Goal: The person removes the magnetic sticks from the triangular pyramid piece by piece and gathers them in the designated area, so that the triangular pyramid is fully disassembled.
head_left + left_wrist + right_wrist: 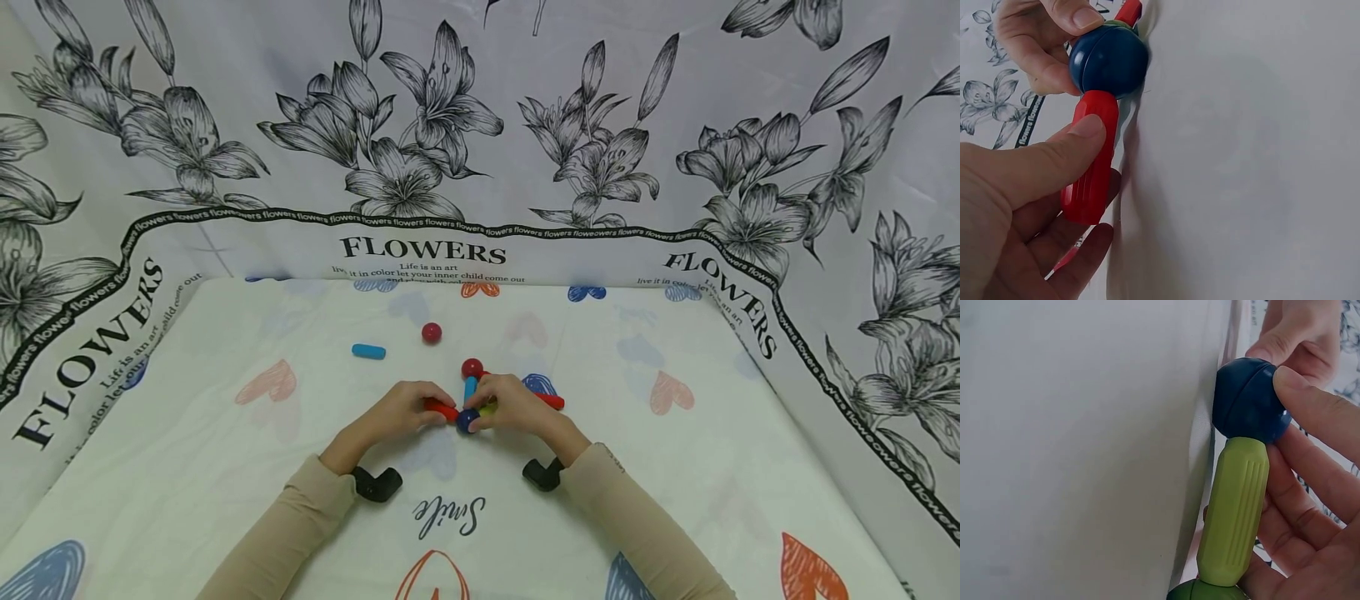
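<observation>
Left hand [1016, 206] fingers pinch the red rod [1090, 156]; right hand [1316, 487] fingers clasp the green rod [1234, 509] — blue ball [467, 420] between.

Staged tabletop recording booth, likely indoors at home: a heart-printed cloth [225, 467] covers the surface, and a flower-printed "FLOWERS" sheet [480, 125] walls the frame's top and sides.

Dark blue ball [1109, 60]: smooth plastic with a slight sheen and a visible seam. Red rod [1089, 156]: glossy plastic, lengthwise ribbing. Green rod [1233, 509]: matt plastic, finely grooved. Table [675, 467]: covered in soft, matt printed cloth. Backdrop [480, 125]: matt floral-printed fabric, lightly creased.
</observation>
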Demonstrator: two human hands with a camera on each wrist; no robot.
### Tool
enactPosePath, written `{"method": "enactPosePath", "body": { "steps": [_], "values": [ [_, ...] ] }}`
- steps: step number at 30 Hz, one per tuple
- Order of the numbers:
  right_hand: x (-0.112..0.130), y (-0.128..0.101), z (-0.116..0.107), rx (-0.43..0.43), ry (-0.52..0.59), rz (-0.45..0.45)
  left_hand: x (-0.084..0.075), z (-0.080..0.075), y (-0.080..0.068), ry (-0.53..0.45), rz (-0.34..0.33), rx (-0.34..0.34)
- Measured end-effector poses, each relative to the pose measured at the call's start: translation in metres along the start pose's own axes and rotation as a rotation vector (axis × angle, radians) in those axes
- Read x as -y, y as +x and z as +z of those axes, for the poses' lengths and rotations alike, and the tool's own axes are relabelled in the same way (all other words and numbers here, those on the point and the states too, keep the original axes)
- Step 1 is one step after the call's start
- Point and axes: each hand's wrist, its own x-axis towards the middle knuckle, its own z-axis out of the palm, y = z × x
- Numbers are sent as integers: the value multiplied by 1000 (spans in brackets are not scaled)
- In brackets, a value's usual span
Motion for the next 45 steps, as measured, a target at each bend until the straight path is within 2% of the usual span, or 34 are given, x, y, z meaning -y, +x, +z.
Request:
{"method": "enactPosePath", "body": {
  "steps": [7, 14, 30, 36, 45],
  "values": [
    [0, 0, 0, 5, 8, 11, -1, -1, 0, -34, -32, 33],
    [-1, 0, -1, 7, 0, -2, 1, -2, -1, -29, -4, 49],
    [-1, 5, 3, 18, 20, 33, 3, -6, -4, -35, 3, 77],
    [0, 4, 2, 24, 12, 57, 7, -11, -13, 4, -4, 41],
    [0, 3, 2, 28, 29, 62, 14, -18, -23, 11, -101, -37]
  ]
}}
